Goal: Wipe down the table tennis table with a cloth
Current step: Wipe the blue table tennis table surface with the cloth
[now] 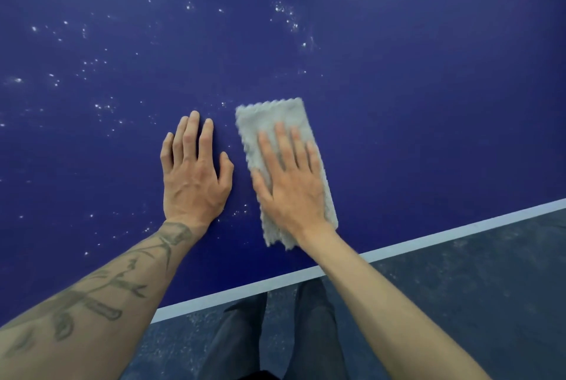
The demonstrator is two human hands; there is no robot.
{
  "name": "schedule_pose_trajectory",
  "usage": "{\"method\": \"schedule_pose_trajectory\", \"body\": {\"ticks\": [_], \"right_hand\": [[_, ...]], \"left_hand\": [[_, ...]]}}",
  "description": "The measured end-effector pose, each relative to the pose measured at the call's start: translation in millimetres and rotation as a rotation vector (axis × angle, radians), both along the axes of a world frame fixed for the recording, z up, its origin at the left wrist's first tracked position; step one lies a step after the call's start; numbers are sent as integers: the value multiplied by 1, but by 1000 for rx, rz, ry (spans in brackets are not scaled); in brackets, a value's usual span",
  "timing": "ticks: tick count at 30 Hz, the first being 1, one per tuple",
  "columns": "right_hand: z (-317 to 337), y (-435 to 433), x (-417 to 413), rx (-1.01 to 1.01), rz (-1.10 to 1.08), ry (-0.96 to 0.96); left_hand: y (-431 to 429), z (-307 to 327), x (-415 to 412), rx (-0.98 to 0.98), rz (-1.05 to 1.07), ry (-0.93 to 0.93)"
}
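Note:
The dark blue table tennis table (398, 88) fills most of the view. White droplets and specks (284, 12) are scattered over its far and left parts. A folded grey cloth (272, 116) lies flat on the table near its front edge. My right hand (291, 183) presses on the cloth with straight, spread fingers and covers its middle. My left hand (193, 171) rests flat on the bare table just left of the cloth, fingers straight and apart from it.
The table's white edge line (428, 235) runs diagonally from lower left to right. Beyond it lies a dark speckled floor (474, 303). My dark trouser legs (275, 333) stand close against the table's edge.

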State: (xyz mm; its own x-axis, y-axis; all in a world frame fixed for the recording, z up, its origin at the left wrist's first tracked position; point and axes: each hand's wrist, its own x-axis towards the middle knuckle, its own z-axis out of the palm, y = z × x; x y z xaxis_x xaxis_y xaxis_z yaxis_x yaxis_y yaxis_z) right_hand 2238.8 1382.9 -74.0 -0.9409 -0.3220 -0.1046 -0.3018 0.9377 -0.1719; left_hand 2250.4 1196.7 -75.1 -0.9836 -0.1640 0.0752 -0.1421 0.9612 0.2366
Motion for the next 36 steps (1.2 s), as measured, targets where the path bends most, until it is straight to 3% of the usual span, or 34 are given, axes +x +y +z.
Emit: {"method": "schedule_pose_trajectory", "body": {"ticks": [2,6,9,11,16,21,25,28,31,33,36], "right_hand": [[1,26,13,-1,50,-21],[8,75,-22,68,-239,-55],[10,54,-68,52,-397,-22],[5,20,-80,10,-363,-6],[-2,2,-37,-29,19,24],[6,63,-91,21,-222,-39],[8,25,-146,-19,-300,-6],[3,-11,-125,-59,-73,-17],[-1,11,-99,-71,177,-12],[0,44,-111,-29,112,-25],[5,67,-161,18,-153,-44]], "left_hand": [[0,0,0,5,-2,-3],[-1,1,0,1,-5,-11],[0,2,0,11,-1,-15],[0,2,-1,6,4,-12],[1,5,-2,-30,-1,-22],[5,10,-3,-11,16,-57],[4,14,-10,-8,25,-56],[5,17,-28,-18,53,-39],[3,19,-55,-10,85,-24],[0,20,-73,0,101,-25],[-7,16,-101,-8,111,-21]]}}
